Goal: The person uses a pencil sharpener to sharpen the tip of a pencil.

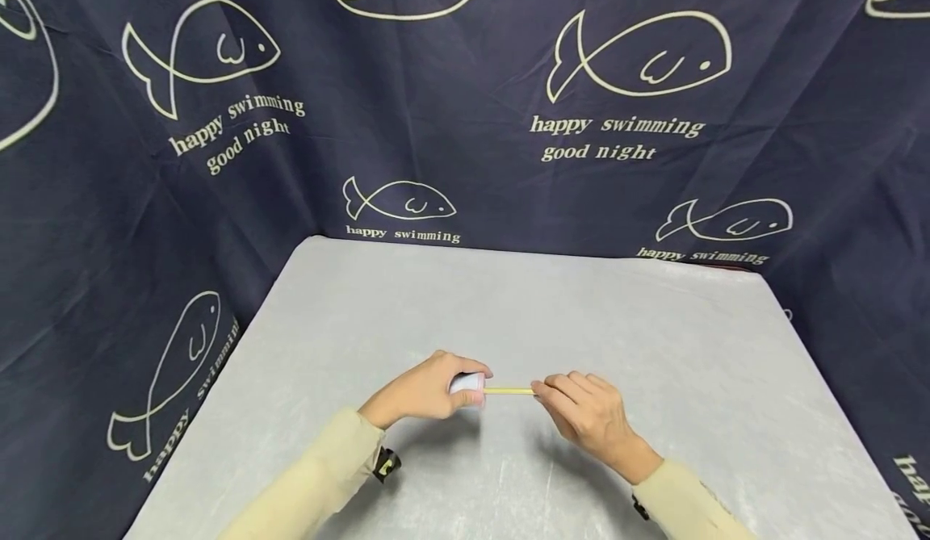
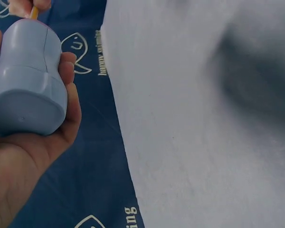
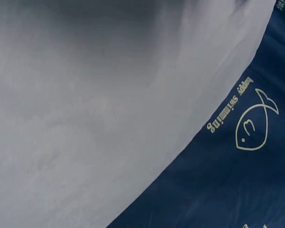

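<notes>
My left hand (image 1: pixel 430 388) grips a light blue pencil sharpener (image 1: pixel 467 382) with a pink front rim, held sideways over the table. From its pink end a yellow pencil (image 1: pixel 508 391) sticks out to the right. The fingertips of my right hand (image 1: pixel 590 412) pinch the pencil's other end, a short way from the sharpener. In the left wrist view the sharpener's rounded body (image 2: pixel 28 78) lies in the palm with fingers curled around both sides. The pencil's far tip is hidden inside the sharpener. Neither hand shows in the right wrist view.
A pale grey cloth-covered table (image 1: pixel 523 306) spreads under both hands. Dark blue curtains (image 1: pixel 494 120) printed with fish and lettering hang behind it and along both sides. Cream sleeves (image 1: pixel 320 475) cover the forearms, with a dark band (image 1: pixel 387 464) at the left wrist.
</notes>
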`<state>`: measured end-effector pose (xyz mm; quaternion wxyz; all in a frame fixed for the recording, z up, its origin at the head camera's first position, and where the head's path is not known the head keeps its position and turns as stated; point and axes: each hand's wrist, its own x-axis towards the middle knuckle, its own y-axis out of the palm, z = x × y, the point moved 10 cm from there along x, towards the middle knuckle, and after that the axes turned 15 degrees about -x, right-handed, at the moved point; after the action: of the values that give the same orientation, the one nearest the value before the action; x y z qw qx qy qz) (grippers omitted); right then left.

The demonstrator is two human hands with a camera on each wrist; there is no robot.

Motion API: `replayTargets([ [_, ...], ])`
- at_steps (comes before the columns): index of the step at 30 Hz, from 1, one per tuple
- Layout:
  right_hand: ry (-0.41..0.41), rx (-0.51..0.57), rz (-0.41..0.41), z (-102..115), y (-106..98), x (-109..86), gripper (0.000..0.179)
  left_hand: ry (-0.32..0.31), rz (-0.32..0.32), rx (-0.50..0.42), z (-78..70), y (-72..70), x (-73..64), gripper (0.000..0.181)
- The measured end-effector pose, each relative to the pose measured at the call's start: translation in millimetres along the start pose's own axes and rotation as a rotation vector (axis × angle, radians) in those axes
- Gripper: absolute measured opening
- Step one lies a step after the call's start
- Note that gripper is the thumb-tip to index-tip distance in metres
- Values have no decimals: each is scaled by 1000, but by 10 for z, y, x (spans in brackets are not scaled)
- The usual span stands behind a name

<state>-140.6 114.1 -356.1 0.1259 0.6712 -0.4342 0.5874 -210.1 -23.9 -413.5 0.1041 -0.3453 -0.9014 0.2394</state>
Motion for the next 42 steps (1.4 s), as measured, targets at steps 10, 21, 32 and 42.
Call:
replayTargets([
  [10,573,363,733,-317,520,-478,7,237,-121,410,-128,273,-126,46],
  [21,839,704,1054,-251,761,-867,4,535,-220,800,-252,406,-256,48],
  [32,54,67,350,-51,260,-291,27,154,-79,314,-25,29,-102,46],
  [42,-111,-134,12,65,-17,-19,24,-19,-18,-59,76,-71,-39,32],
])
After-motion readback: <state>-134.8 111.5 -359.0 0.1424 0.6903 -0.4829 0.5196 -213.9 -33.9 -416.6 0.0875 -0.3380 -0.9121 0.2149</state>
